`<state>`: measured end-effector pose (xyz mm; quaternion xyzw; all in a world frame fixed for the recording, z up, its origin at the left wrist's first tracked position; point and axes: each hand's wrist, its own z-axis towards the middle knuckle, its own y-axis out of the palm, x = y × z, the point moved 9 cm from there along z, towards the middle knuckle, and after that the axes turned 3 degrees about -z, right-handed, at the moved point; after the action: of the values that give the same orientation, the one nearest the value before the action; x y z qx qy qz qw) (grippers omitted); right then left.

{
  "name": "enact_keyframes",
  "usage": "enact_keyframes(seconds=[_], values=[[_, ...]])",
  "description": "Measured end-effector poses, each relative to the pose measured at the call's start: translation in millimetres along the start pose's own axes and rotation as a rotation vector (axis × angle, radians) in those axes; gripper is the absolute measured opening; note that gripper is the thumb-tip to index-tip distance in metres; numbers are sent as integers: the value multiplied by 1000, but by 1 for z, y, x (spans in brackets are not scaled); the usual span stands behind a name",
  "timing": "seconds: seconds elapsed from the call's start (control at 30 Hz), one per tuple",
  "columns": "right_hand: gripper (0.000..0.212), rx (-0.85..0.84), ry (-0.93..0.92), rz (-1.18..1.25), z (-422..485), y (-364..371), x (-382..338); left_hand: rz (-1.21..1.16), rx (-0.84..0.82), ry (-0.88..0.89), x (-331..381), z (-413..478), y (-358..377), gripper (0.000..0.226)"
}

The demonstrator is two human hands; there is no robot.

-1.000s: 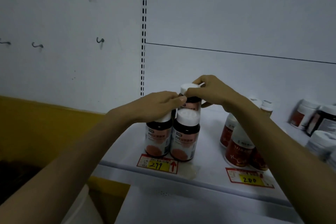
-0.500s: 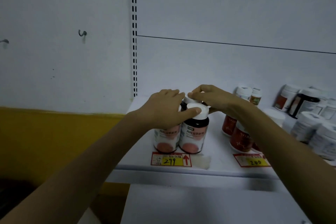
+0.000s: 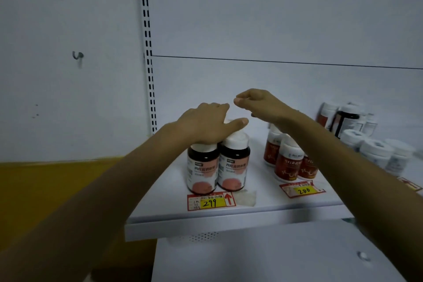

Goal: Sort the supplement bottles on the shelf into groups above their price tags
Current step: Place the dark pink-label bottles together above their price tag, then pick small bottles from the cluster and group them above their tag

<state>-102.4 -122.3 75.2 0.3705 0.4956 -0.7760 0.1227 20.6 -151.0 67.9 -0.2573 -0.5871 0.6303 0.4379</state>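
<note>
Two dark bottles with white caps and pink labels [image 3: 232,162] stand side by side on the white shelf [image 3: 229,224], right above the price tag marked 299 [image 3: 211,201]. My left hand [image 3: 206,125] rests flat on their caps, and more bottles behind are hidden under it. My right hand [image 3: 258,104] hovers above and behind them with loosely curled fingers, holding nothing. A group of red-labelled bottles [image 3: 287,162] stands above the tag marked 200 [image 3: 302,189], partly hidden by my right forearm.
Several white-capped bottles [image 3: 375,151] and a dark bottle [image 3: 345,119] crowd the shelf's right end. A slotted shelf upright [image 3: 147,52] runs up the back wall at the shelf's left end. A yellow wall band [image 3: 57,190] lies to the left.
My right hand has let go of the bottle it set down behind the front pair and has risen clear. My left hand has flattened on the caps.
</note>
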Motion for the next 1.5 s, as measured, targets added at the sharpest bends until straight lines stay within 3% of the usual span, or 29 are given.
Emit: enact_keyframes(seconds=[0.27,0.4,0.6,0.8,1.03,1.43,1.5], values=[[34,33,-43,-123,3,-84,16,15,-7,85,62,43,-8,77],[33,21,-78,-310,20,-122,42,47,-22,100,101,71,-2,77],[39,-100,-93,-619,62,-155,110,105,-63,70,159,120,19,75],[49,-247,-119,-852,113,-143,187,103,-12,15,186,150,34,65],[50,-357,-188,-871,143,-109,229,105,-19,-73,198,160,44,57],[30,-223,-231,-665,126,-141,214,153,72,-114,205,164,39,65],[29,-212,-229,-613,117,-160,197,47,141,-172,203,171,33,69]])
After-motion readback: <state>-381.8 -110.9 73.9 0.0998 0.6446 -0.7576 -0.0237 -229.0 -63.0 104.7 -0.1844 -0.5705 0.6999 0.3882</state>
